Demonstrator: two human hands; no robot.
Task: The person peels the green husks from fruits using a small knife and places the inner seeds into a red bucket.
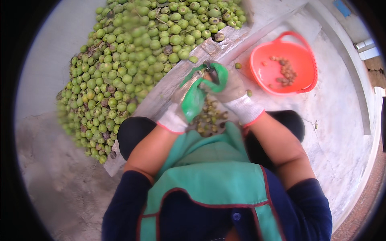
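Note:
Both my hands wear white knit gloves with green coated palms and are brought together in front of my knees. My left hand (187,94) is closed, its fingers curled toward the right one; what lies inside it is blurred. Closed round a dark, curved metal tool (212,71), my right hand (230,85) touches the left. A small brown piece (207,76), perhaps a nut, shows between the fingers. Below the hands, cut bits of green and brownish husk (209,116) lie on the floor between my legs.
A big heap of round green fruits (120,76), like walnuts in husk, spreads ahead and left behind a pale board (161,86). At right stands a red plastic basket (257,70) with brown nuts (286,74) inside. A loose green fruit (238,65) lies between hands and basket.

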